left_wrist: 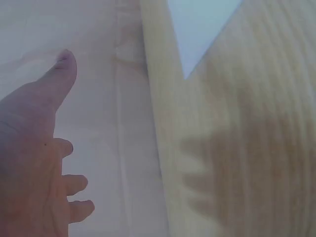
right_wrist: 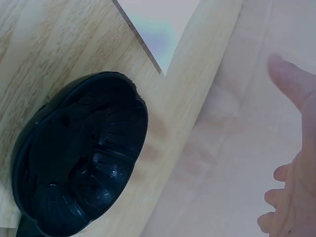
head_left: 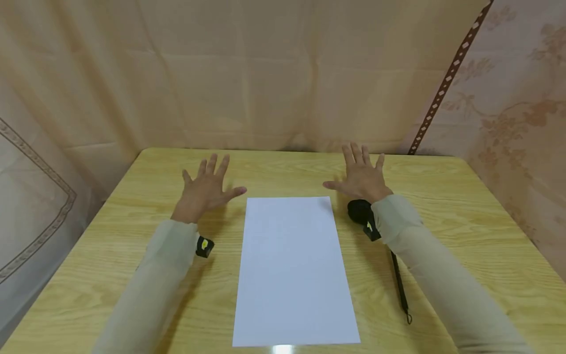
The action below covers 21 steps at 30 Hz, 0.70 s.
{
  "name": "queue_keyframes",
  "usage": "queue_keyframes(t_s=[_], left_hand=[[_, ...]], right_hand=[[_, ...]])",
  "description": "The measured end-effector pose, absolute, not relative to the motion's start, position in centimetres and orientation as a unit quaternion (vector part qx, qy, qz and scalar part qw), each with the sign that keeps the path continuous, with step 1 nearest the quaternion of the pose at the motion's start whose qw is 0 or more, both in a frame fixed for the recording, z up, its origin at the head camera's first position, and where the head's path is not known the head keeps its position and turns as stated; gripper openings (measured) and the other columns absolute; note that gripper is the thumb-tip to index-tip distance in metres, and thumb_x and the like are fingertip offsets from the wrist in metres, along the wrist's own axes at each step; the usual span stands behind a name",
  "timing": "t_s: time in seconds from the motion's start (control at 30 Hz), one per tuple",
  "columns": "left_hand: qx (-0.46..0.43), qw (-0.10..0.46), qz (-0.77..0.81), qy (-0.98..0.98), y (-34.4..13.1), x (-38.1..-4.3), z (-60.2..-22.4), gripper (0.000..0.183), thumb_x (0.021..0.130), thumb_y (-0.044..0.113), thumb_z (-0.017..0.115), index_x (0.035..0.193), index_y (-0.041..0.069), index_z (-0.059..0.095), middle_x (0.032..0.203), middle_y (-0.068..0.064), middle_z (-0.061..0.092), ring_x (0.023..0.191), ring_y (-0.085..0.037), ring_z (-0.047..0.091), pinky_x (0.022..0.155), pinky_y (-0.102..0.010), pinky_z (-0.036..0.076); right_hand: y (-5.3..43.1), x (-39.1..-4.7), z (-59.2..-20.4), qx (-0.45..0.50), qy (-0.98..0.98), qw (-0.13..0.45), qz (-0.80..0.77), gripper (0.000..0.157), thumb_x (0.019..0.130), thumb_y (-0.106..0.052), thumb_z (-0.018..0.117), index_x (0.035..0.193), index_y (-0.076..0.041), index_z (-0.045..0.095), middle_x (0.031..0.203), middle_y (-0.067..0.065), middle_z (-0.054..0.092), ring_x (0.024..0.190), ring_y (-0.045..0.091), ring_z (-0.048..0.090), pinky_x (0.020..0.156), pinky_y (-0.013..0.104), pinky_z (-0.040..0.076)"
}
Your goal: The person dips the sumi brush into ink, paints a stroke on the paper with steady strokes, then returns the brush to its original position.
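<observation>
A white sheet of paper [head_left: 294, 270] lies on the wooden table between the two forearms. To its left, near the upper corner, hovers my left hand [head_left: 205, 189], fingers spread and nothing in it. On the other side my right hand [head_left: 362, 177] is held out with its fingers spread, also holding nothing. Below the right wrist lies a black ladle [head_left: 359, 212], its handle running toward the near edge and ending in a small loop; the sleeve hides part of it. Up close in the right wrist view, the ladle's glossy bowl [right_wrist: 81, 153] has a scalloped rim and ribbed inside.
The pale wood-grain table [head_left: 88, 265] extends to both sides. Behind it hangs a beige curtain [head_left: 265, 78], with a patterned cloth [head_left: 526, 118] at the right. A small black wrist camera [head_left: 204, 247] sits at the left cuff.
</observation>
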<state>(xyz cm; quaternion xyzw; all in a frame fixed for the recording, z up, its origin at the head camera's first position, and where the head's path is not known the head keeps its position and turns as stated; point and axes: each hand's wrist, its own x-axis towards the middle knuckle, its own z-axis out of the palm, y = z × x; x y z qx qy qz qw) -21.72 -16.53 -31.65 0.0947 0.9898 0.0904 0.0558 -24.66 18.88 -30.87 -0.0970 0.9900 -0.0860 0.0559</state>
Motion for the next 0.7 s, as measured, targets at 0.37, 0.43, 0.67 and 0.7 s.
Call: queue_keyframes(t_s=[0.37, 0.43, 0.67, 0.7], left_hand=[[0.112, 0.103, 0.115, 0.982, -16.8, -20.8, -32.4, 0.082, 0.097, 0.046, 0.048, 0.154, 0.007, 0.004, 0.155, -0.029, 0.014, 0.137, -0.05, 0.026, 0.1, -0.065, 0.035], [0.117, 0.109, 0.125, 0.979, -16.8, -20.5, -32.8, 0.077, 0.097, 0.041, 0.051, 0.153, 0.004, 0.012, 0.153, -0.03, 0.02, 0.134, -0.051, 0.03, 0.097, -0.064, 0.039], [0.153, 0.128, 0.123, 0.972, -16.6, -19.0, -34.0, 0.073, 0.094, 0.039, 0.056, 0.15, 0.003, 0.026, 0.15, -0.028, 0.029, 0.132, -0.048, 0.036, 0.096, -0.063, 0.041], [0.161, 0.136, 0.121, 0.97, -16.5, -18.7, -34.1, 0.075, 0.093, 0.041, 0.057, 0.15, 0.003, 0.025, 0.151, -0.028, 0.027, 0.133, -0.048, 0.035, 0.096, -0.063, 0.041]], right_hand=[[19.8, -24.3, -31.6, -0.118, 0.985, 0.058, -0.108, 0.114, 0.081, -0.055, 0.066, 0.153, -0.011, -0.01, 0.16, 0.016, -0.011, 0.146, 0.041, -0.009, 0.102, 0.075, -0.01], [19.9, -24.1, -31.7, -0.125, 0.985, 0.049, -0.111, 0.114, 0.08, -0.054, 0.068, 0.153, -0.011, -0.008, 0.16, 0.015, -0.009, 0.146, 0.04, -0.007, 0.103, 0.074, -0.01], [20.4, -23.2, -31.7, -0.17, 0.978, 0.004, -0.118, 0.106, 0.079, -0.05, 0.072, 0.153, -0.006, 0.01, 0.161, 0.016, 0.003, 0.147, 0.04, 0.003, 0.11, 0.068, -0.003], [20.5, -23.1, -31.6, -0.176, 0.977, -0.001, -0.119, 0.105, 0.078, -0.05, 0.072, 0.153, -0.006, 0.012, 0.16, 0.016, 0.005, 0.147, 0.04, 0.004, 0.111, 0.067, -0.003]])
